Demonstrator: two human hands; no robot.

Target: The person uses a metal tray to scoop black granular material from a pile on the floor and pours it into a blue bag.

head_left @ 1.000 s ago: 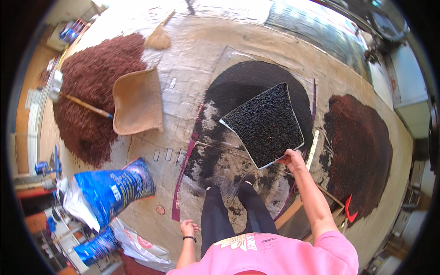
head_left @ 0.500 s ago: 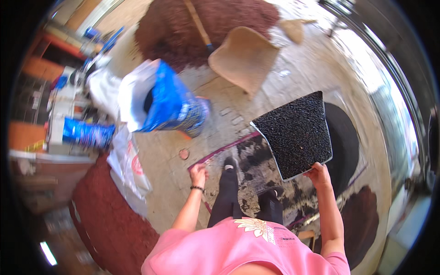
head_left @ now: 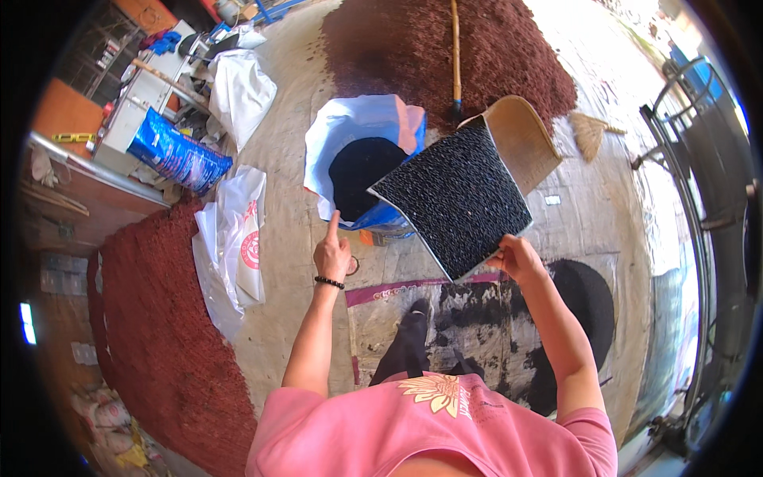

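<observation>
- Right of centre in the frame, the scoop, loaded with black grains, hangs from the right hand, which is clamped on its lower-right edge.
- The scoop's long axis runs from that held edge toward the upper left; it widens that way, and its far edge faces up and left.
- The bag stands upright above centre in the frame, mouth open upward, with dark fill inside.
- From the right hand, the bag's mouth lies up and to the left; the scoop spans the way between, its left corner overlapping the bag's right side in view. Whether they touch, I cannot tell.
- The left hand is nearer the bag, just below its mouth, index finger straight and its tip at the near rim, other fingers curled. Whether it grips the rim, I cannot tell.
- Behind the scoop, toward the upper right, lies a tan scoop.
</observation>
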